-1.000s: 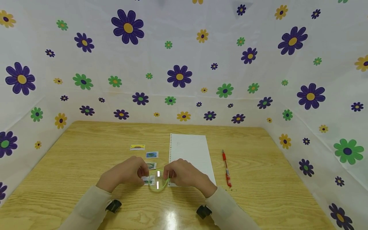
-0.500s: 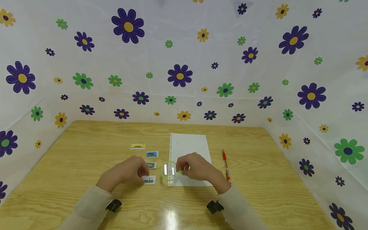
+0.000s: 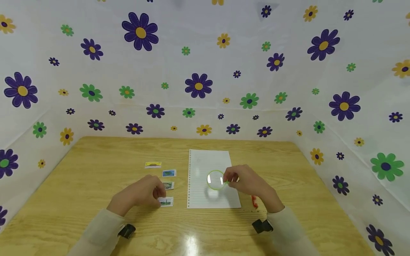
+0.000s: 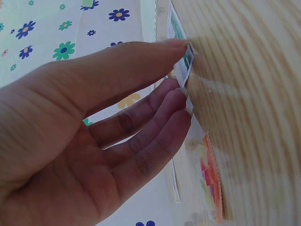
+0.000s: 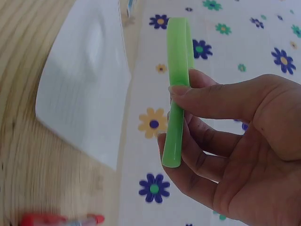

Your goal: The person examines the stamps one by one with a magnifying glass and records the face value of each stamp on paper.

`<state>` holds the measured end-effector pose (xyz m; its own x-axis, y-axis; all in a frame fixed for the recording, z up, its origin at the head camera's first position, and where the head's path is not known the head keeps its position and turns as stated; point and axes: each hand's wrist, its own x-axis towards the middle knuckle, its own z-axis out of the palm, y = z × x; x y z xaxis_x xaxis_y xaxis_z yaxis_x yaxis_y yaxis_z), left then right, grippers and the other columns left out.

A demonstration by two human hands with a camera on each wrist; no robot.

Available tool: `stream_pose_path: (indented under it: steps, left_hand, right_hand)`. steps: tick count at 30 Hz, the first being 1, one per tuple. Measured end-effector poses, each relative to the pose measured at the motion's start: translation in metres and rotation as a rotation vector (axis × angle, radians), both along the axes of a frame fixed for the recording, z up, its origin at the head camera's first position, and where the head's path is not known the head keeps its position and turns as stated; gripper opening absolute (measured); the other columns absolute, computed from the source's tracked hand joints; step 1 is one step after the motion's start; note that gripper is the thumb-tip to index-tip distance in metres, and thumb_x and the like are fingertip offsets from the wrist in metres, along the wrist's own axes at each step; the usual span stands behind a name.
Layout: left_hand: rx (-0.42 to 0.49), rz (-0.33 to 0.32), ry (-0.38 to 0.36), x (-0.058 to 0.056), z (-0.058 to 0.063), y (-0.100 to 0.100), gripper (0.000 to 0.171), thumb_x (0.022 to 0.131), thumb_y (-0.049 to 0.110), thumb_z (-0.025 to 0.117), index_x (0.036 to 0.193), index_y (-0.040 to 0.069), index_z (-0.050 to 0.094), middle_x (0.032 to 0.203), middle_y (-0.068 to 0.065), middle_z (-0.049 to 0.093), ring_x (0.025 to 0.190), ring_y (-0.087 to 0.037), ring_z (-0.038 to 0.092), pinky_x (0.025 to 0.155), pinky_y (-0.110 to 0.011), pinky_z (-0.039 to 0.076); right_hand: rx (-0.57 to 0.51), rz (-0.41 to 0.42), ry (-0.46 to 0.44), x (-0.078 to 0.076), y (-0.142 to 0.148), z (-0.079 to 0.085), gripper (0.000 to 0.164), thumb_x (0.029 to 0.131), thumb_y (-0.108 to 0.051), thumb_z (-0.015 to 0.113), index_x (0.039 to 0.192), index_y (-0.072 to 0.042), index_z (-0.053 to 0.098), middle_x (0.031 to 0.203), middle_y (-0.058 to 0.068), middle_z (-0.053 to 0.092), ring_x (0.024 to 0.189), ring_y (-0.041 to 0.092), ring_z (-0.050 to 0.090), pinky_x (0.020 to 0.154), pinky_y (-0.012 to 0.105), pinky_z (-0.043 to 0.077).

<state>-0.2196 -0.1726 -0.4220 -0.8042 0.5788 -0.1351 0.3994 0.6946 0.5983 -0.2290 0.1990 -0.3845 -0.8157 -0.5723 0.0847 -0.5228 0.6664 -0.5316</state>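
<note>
In the head view my left hand (image 3: pixel 141 193) pinches the left end of the lowest postage stamp (image 3: pixel 166 202), which lies on the table. In the left wrist view the thumb and fingertips meet that stamp's edges. My right hand (image 3: pixel 248 183) grips the short handle of a green-rimmed magnifying glass (image 3: pixel 215 180), holding it above the lined paper (image 3: pixel 198 195). The right wrist view shows the green handle (image 5: pixel 174 132) between thumb and fingers, the lens rim edge-on.
More stamps lie behind the left hand: a green one (image 3: pixel 168 185), a blue one (image 3: pixel 169 173) and a yellow one (image 3: pixel 153 165). A red pen (image 3: pixel 254 201) is partly hidden under the right hand. Flowered cloth (image 3: pixel 173 64) surrounds the wooden table (image 3: pixel 105 156).
My right hand has carried the magnifying glass from over the lowest stamp rightward to above the paper, and now covers most of the pen. The left hand has stayed at the stamp.
</note>
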Motion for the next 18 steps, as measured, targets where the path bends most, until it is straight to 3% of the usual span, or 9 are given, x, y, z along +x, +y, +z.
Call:
stream_pose_path:
  steps: [7, 18]
  left_hand:
    - [0.01, -0.024, 0.022, -0.001, -0.002, -0.001, 0.018, 0.076, 0.003, 0.087, 0.088, 0.011, 0.078, 0.085, 0.003, 0.071, 0.076, -0.008, 0.059, 0.069, -0.022, 0.052]
    - [0.022, -0.043, 0.037, 0.001, 0.0, -0.001, 0.018, 0.075, 0.002, 0.086, 0.088, 0.011, 0.078, 0.084, 0.003, 0.071, 0.075, -0.007, 0.059, 0.068, -0.021, 0.052]
  right_hand:
    - [0.007, -0.096, 0.016, -0.002, 0.034, 0.003, 0.015, 0.087, 0.006, 0.073, 0.094, -0.007, 0.073, 0.089, 0.008, 0.073, 0.08, 0.01, 0.06, 0.073, 0.024, 0.053]
    - [0.041, -0.214, 0.043, -0.003, 0.08, 0.002, 0.012, 0.088, 0.003, 0.074, 0.096, -0.006, 0.072, 0.088, 0.005, 0.071, 0.079, 0.012, 0.059, 0.07, 0.025, 0.052]
